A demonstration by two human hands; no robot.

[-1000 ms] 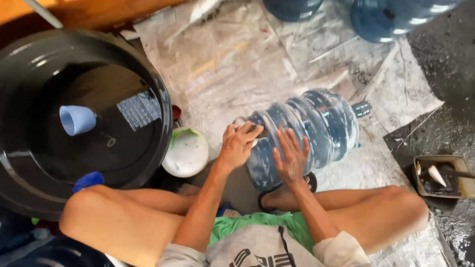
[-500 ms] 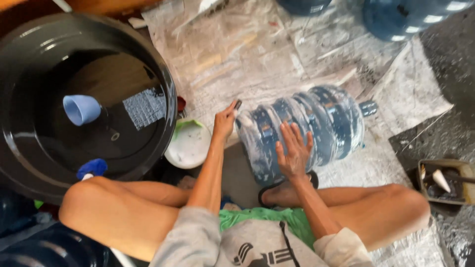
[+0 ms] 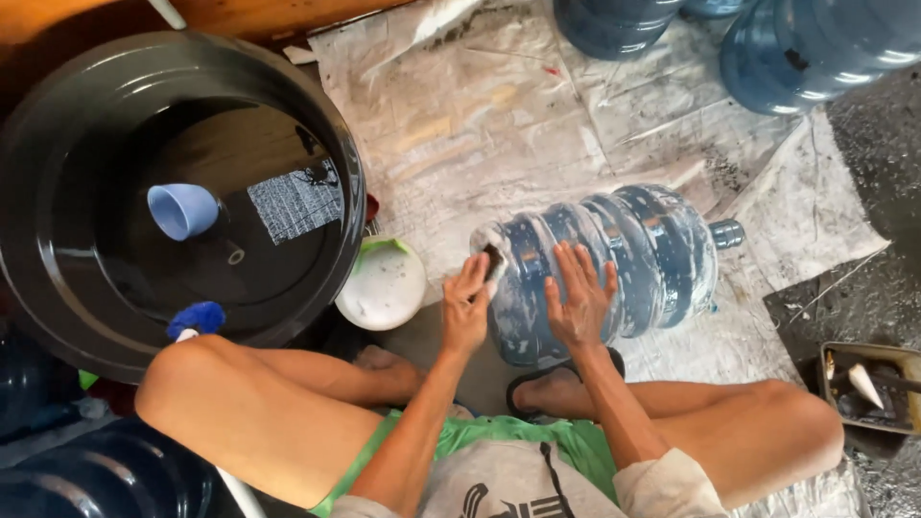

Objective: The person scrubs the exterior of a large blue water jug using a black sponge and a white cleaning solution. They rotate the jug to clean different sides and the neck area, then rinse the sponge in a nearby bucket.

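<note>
While the person sits low on the floor with knees spread, a big black tub (image 3: 58,288) of dark water fills the space well to the left of the hands, with a pale blue cup (image 3: 182,209) floating in it and a blue-tipped handle (image 3: 198,317) leaning at its near rim. Just ahead of the hands lies a large blue water jug (image 3: 624,254) on its side on crumpled plastic sheeting (image 3: 480,105), its capped neck pointing away to the right. More blue jugs (image 3: 815,48) stand well beyond it. Between the tub and the left hand sits a small white bowl (image 3: 382,285) of foamy liquid. The left hand (image 3: 467,309) presses a small dark pad (image 3: 494,259), perhaps a scrubbing sponge, against the jug's base end, fingers curled around it. The right hand (image 3: 578,302) lies flat and spread on the jug's ribbed side, gripping nothing. Far to the right of the hands, a small metal tray (image 3: 878,360) holds bits too blurred to tell.
</note>
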